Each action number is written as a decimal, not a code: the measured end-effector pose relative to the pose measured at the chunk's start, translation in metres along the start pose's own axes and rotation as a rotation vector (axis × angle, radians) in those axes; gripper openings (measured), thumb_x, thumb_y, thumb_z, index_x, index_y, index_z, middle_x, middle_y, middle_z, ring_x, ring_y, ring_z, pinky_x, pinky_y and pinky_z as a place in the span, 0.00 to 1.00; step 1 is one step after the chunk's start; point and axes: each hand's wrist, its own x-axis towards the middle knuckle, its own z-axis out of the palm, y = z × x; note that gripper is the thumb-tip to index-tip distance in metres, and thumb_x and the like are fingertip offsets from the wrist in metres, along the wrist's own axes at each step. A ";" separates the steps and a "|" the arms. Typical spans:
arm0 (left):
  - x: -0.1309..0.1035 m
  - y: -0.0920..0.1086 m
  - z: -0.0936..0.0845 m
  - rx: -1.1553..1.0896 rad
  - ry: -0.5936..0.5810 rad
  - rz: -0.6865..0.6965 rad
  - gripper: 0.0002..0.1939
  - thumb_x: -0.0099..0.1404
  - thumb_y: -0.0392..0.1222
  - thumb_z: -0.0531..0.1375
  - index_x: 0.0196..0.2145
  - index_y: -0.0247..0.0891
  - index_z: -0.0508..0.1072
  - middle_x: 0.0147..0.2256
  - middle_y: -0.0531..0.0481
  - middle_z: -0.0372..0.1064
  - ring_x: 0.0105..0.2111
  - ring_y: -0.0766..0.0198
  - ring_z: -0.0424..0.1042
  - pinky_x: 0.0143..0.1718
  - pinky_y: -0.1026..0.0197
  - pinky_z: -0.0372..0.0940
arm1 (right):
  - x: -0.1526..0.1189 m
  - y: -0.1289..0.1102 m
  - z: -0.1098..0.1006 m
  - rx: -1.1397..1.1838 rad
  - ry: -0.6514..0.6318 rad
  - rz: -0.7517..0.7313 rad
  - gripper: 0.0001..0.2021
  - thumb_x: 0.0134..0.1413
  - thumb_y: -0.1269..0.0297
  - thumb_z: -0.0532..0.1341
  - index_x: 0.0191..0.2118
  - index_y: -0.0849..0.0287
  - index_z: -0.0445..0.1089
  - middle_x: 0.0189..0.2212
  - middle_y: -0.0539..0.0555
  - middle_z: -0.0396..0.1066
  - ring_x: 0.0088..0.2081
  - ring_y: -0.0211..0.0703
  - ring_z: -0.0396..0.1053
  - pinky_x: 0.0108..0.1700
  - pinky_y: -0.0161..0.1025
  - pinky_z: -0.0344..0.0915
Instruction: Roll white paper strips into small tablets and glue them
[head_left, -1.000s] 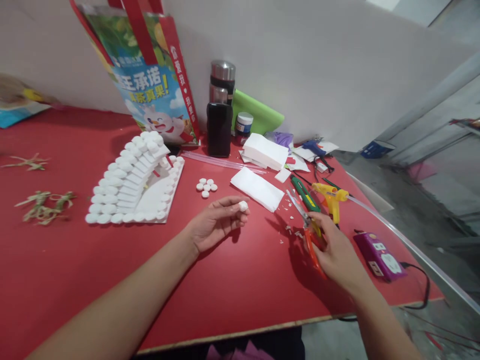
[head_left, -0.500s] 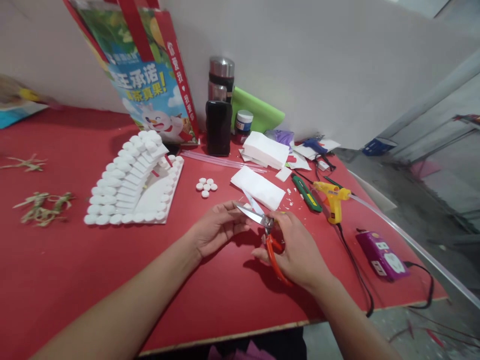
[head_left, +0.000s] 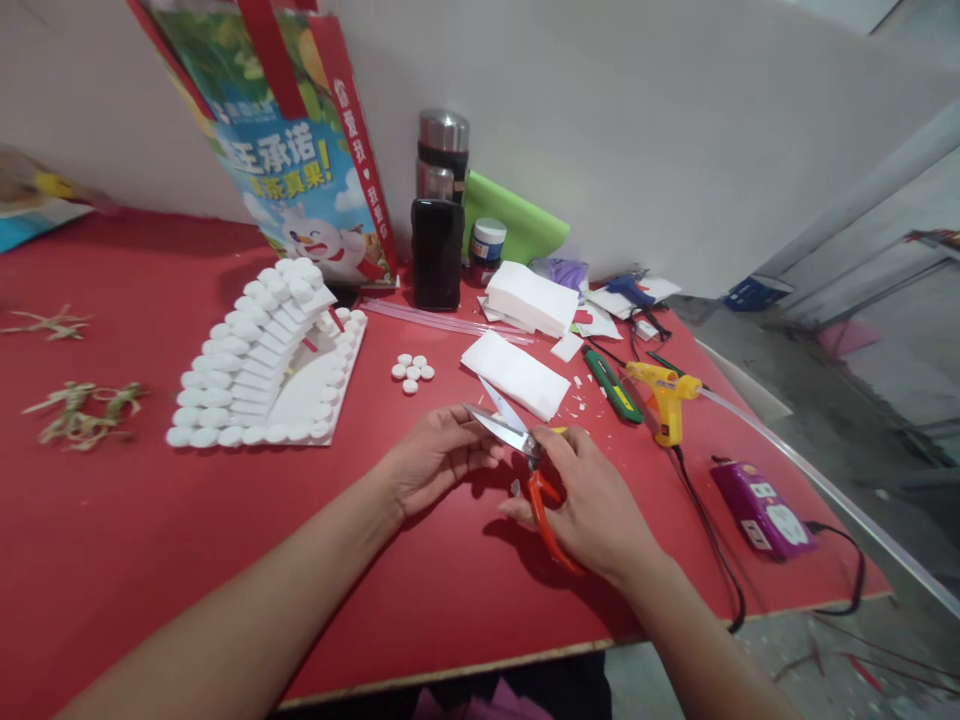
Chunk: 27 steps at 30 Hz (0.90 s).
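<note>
My right hand (head_left: 592, 505) grips a pair of scissors (head_left: 545, 500) by the orange handles, its blades parted and pointing up and to the left. Close to the blade tips is my left hand (head_left: 435, 460), thumb and fingers pinched together. What they hold is hidden or too small to make out. Between the hands, under the blades, a small white scrap (head_left: 515, 488) shows. Just beyond the scissors lies a folded white sheet (head_left: 516, 374), with a cluster of several white discs (head_left: 412, 372) to its left.
At left stands a white model (head_left: 251, 375) edged with discs, near straw bundles (head_left: 90, 412). A green cutter (head_left: 613, 384), yellow glue gun (head_left: 664, 395) and purple box (head_left: 761, 510) lie right. A phone (head_left: 437, 255), flask (head_left: 444, 150) and bag (head_left: 300, 170) stand behind.
The scissor blades have shifted slightly left. A white bit seen earlier by the left fingertips no longer shows, and the scrap under the blades sits slightly lower and farther left.
</note>
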 end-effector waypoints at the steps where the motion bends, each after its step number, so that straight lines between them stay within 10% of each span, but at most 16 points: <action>1: 0.000 0.000 0.000 0.004 -0.002 0.004 0.04 0.59 0.32 0.70 0.33 0.30 0.79 0.27 0.44 0.77 0.26 0.65 0.76 0.32 0.66 0.73 | 0.000 0.000 0.001 -0.008 0.004 -0.003 0.26 0.60 0.47 0.66 0.58 0.56 0.66 0.43 0.62 0.69 0.39 0.54 0.72 0.38 0.46 0.70; 20: 0.001 0.001 -0.001 0.008 -0.048 -0.069 0.06 0.60 0.34 0.70 0.32 0.29 0.77 0.31 0.43 0.76 0.25 0.67 0.73 0.27 0.66 0.71 | -0.026 0.019 -0.001 0.045 0.097 0.070 0.20 0.66 0.48 0.61 0.55 0.56 0.68 0.43 0.60 0.76 0.39 0.53 0.76 0.37 0.43 0.70; 27: -0.002 0.031 -0.011 -0.260 -0.010 0.120 0.05 0.58 0.31 0.69 0.31 0.30 0.76 0.29 0.47 0.71 0.26 0.71 0.69 0.30 0.69 0.69 | -0.043 0.038 -0.021 -0.238 -0.030 -0.089 0.23 0.65 0.48 0.62 0.57 0.58 0.70 0.39 0.60 0.76 0.36 0.54 0.77 0.35 0.44 0.71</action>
